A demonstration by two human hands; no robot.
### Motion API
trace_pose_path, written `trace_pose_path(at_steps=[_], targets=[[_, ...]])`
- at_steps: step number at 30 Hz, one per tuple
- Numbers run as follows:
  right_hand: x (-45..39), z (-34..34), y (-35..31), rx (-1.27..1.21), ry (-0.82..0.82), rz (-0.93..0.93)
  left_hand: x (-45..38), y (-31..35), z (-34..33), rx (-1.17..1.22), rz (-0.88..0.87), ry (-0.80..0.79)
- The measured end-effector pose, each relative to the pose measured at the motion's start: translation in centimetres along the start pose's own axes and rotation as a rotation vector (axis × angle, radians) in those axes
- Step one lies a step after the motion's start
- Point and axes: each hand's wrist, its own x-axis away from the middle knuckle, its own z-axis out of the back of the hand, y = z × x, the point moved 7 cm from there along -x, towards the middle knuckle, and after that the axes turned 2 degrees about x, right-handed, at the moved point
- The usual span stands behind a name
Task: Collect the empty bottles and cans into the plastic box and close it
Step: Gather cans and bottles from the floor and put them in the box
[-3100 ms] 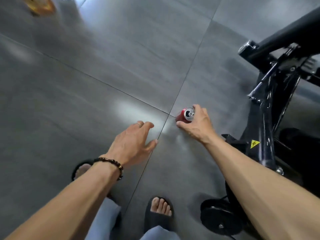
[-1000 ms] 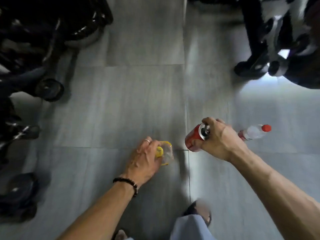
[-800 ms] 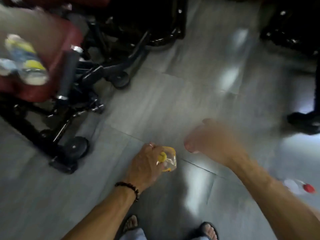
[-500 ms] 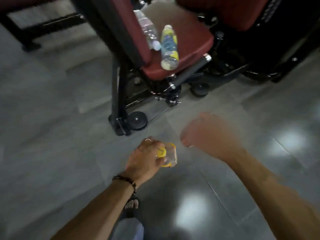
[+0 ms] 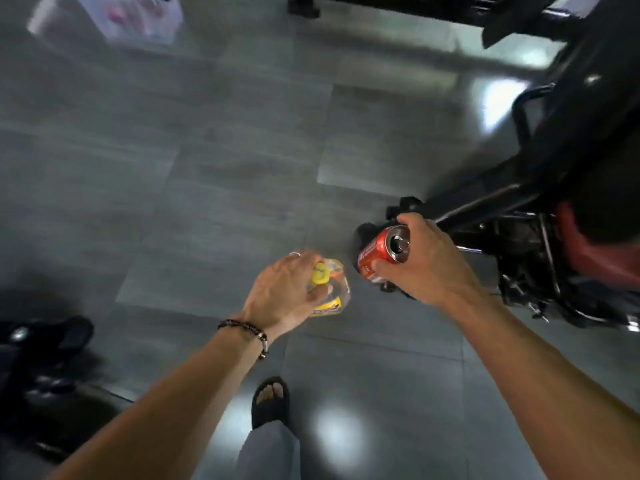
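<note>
My left hand (image 5: 282, 294) grips a clear plastic bottle (image 5: 334, 294) with a yellow cap and yellow label, held above the grey tiled floor near the middle of the view. My right hand (image 5: 427, 268) holds a red drinks can (image 5: 379, 252) just to the right of the bottle, its open top turned toward me. A blurred translucent plastic box (image 5: 133, 15) with pinkish contents stands on the floor at the far top left, well away from both hands.
Black gym machine frames with a red pad (image 5: 568, 188) fill the right side and top edge. Dark equipment (image 5: 38, 372) sits at the lower left. My sandalled foot (image 5: 270, 398) is on the floor (image 5: 214, 174) below my hands.
The view has swung away from the red seat with two bottles to open floor with the box at top left. Both hands still carry the bottle and the can.
</note>
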Motion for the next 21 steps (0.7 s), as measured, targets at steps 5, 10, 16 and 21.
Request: trace_pose_path(at_steps=[5, 10, 16, 21], targets=[[-9.5, -0.5, -10.5, 0.034, -0.037, 0.096, -6.1, -7.9, 8.3, 0.037, 0.127, 0.039], [-19.1, -0.6, -19.7, 0.045, -0.076, 0.185, -13.0, -13.9, 15.9, 0.036, 0.185, 0.091], [-33.2, -0.2, -29.2, 0.042, -0.084, 0.266, -23.2, -20.7, 23.2, 0.013, 0.238, 0.100], [-45.9, -0.1, -36.9, 0.049, -0.108, 0.325, -32.8, -26.9, 29.1, -0.008, 0.251, 0.150]])
